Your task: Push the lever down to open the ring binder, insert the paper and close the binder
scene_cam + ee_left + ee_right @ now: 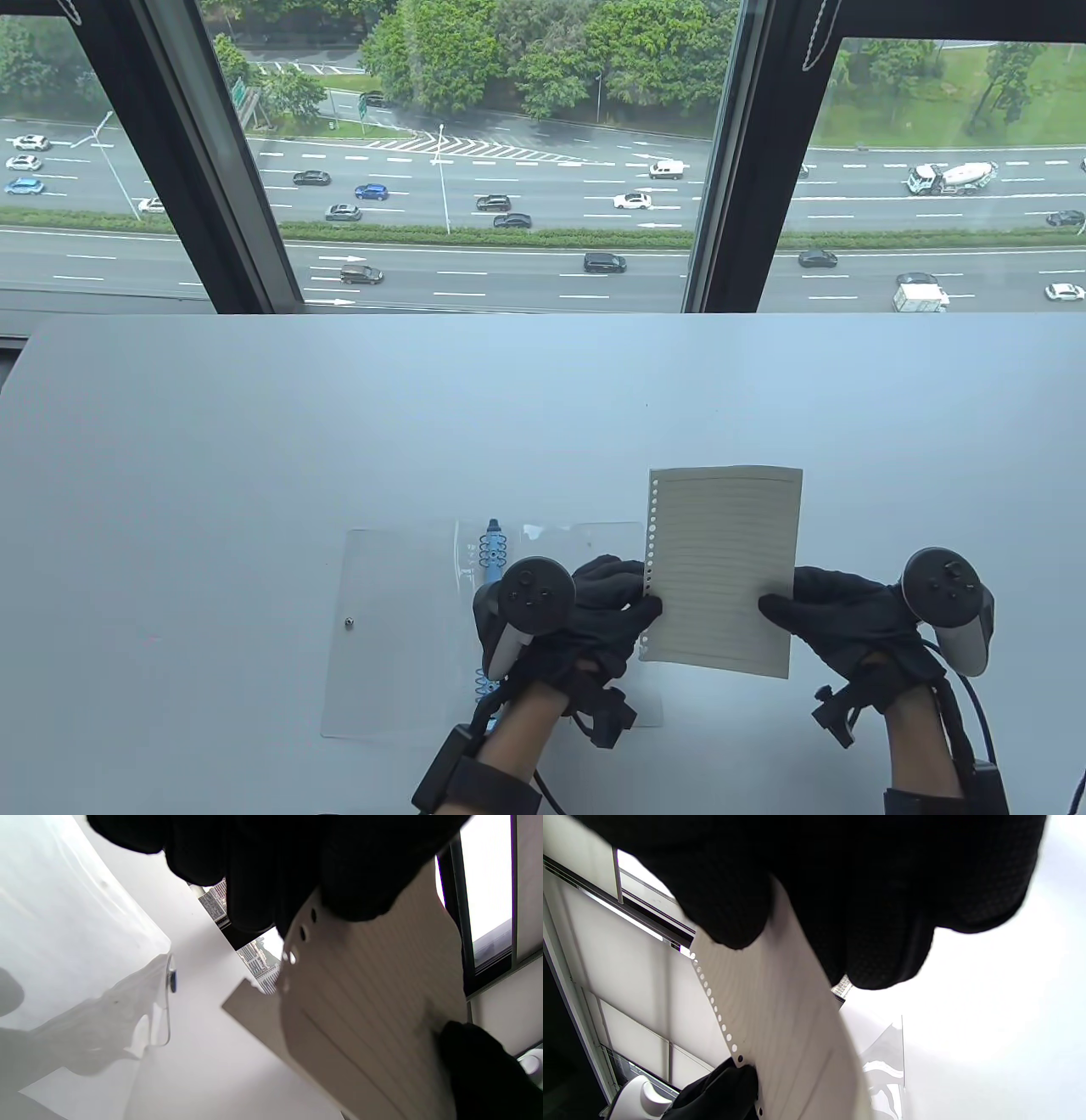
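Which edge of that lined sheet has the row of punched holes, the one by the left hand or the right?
The left hand's edge. The paper's holes run down the side nearest the blue-ringed binder; the right hand pinches the plain edge.

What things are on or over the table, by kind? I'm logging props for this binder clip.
Ring binder, clear covers, blue rings: 1
Lined punched paper, held by both hands: 1
Gloved hands: 2, left hand, right hand
Total: 4
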The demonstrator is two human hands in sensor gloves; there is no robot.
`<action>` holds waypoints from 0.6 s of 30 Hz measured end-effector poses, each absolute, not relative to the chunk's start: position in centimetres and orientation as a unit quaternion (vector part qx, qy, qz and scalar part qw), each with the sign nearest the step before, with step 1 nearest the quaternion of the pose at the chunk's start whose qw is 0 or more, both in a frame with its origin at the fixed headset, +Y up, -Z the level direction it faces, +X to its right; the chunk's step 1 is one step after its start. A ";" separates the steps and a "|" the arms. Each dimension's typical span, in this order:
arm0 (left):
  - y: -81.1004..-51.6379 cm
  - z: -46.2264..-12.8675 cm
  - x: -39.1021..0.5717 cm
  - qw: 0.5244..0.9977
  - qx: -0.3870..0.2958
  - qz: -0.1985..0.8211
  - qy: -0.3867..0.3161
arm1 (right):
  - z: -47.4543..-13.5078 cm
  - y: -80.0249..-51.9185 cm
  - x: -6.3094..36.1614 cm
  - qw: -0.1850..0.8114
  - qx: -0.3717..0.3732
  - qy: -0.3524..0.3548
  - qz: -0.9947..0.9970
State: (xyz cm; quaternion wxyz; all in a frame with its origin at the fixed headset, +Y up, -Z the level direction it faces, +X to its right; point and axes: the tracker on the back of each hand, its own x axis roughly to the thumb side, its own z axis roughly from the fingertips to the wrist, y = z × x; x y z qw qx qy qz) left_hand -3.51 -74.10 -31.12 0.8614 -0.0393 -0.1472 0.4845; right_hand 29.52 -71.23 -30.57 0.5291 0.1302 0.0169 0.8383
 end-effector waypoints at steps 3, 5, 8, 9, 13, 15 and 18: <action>-73.7 -31.0 -3.4 0.870 -0.017 0.466 -0.158 | -30.6 -71.2 29.3 0.517 0.117 -0.013 0.848; -73.2 -30.8 -3.4 0.891 -0.006 0.419 -0.172 | -30.6 -71.3 29.4 0.513 0.110 -0.020 0.851; -71.8 -30.4 -3.8 0.918 0.051 0.349 -0.184 | -30.7 -71.6 29.6 0.525 0.099 -0.022 0.845; -71.3 -30.3 -4.0 0.923 0.070 0.328 -0.187 | -30.7 -71.6 29.6 0.525 0.097 -0.023 0.845; -69.3 -30.2 -6.5 0.937 0.126 0.266 -0.190 | -30.6 -71.7 29.8 0.511 0.077 -0.036 0.856; -68.8 -30.2 -8.6 0.947 0.129 0.221 -0.195 | -30.7 -71.8 30.0 0.502 0.061 -0.030 0.862; -68.9 -30.2 -13.5 0.964 0.151 0.145 -0.165 | -30.9 -72.2 30.2 0.481 0.030 -0.023 0.876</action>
